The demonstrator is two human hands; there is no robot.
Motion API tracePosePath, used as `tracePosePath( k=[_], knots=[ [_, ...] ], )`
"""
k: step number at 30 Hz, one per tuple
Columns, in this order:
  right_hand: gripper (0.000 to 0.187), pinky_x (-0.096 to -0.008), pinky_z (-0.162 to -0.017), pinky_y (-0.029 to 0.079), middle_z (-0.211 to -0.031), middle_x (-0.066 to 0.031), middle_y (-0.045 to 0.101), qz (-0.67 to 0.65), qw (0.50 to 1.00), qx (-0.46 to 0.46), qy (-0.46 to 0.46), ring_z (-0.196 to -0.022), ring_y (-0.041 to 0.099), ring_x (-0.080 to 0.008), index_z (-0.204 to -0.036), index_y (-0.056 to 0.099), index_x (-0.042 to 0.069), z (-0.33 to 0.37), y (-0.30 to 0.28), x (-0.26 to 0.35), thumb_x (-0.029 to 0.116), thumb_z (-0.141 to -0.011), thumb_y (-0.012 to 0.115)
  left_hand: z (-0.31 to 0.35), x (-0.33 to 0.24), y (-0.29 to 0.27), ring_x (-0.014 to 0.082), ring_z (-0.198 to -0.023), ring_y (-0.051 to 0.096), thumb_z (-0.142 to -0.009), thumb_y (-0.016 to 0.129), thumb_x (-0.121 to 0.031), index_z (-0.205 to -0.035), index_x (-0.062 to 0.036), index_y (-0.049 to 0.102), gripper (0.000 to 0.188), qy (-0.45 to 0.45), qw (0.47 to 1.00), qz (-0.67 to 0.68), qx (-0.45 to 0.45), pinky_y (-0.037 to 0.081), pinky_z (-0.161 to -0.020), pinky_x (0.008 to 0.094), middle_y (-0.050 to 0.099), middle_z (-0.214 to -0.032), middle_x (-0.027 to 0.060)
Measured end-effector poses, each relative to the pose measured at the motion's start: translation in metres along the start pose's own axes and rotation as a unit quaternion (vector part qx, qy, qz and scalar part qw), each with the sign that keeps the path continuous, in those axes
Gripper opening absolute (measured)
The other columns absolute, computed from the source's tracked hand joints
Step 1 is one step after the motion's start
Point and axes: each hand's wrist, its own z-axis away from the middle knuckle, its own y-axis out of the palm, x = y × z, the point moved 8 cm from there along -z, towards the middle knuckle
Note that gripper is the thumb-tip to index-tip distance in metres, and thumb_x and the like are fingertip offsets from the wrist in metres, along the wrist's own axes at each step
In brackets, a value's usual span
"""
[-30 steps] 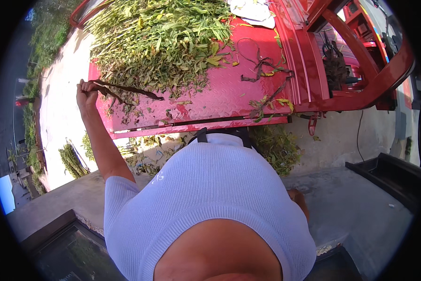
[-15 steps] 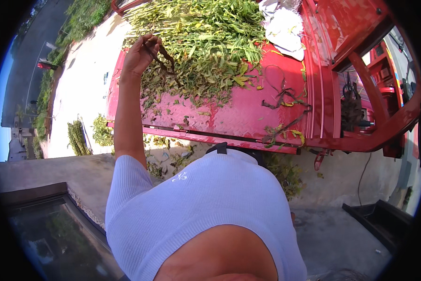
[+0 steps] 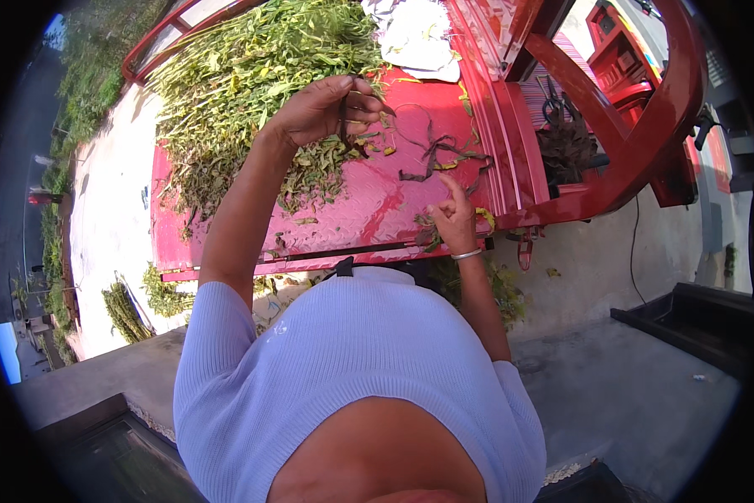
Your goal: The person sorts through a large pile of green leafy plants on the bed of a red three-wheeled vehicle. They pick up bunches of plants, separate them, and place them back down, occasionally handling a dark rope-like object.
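My left hand [image 3: 325,111] is raised over the cart bed with a dark strip [image 3: 343,126] hanging from it, its fingers curled round the strip. Below and left of it lie cut leafy stalks [image 3: 243,101], green and yellow, with wilted leaves at their near ends. My right hand [image 3: 455,216], with a silver bangle at the wrist, is over the bed's near right edge. Its fingers are apart and I see nothing in them. Just beyond that hand, more dark strips [image 3: 431,159] lie tangled on the red metal bed [image 3: 335,230].
A white sack [image 3: 415,38] rests at the bed's far right. The red cab frame [image 3: 612,180] rises on the right, with dark leafy stuff [image 3: 568,147] inside. A bundle of stalks [image 3: 125,312] lies on the ground at left. A black trough-like object [image 3: 687,323] is at right.
My left hand has moved right across the stalks with the dark strip. My right hand has come into view near the tangled strips. The view has shifted right.
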Motion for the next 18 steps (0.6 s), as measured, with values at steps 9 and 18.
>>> tracePosePath(
  k=[9,18],
  knots=[
    [0.015,-0.0319,-0.061,0.050,-0.075,-0.0152,0.065,0.080,0.996,0.039,-0.027,-0.071,0.066,-0.0231,-0.090,0.060,0.001,-0.121,0.022,-0.054,-0.002,-0.075,0.058,0.016,0.013,0.020,0.0127,-0.066,0.063,-0.097,0.043,-0.024,-0.112,-0.0016,0.056,0.030,0.028,0.991,-0.099,-0.090,0.049,-0.051,0.0206,0.056,-0.121,0.0155],
    [0.081,-0.0411,-0.089,0.046,-0.129,-0.0200,0.042,0.476,0.843,0.219,0.125,-0.113,0.047,-0.0369,-0.132,0.036,0.010,-0.110,-0.040,-0.160,0.011,-0.060,0.074,0.225,0.041,-0.144,0.0033,-0.043,0.027,-0.099,0.037,-0.022,-0.112,-0.0034,0.053,0.028,0.086,0.923,0.011,-0.376,0.022,-0.037,0.0174,0.064,-0.086,0.0081]
  ],
)
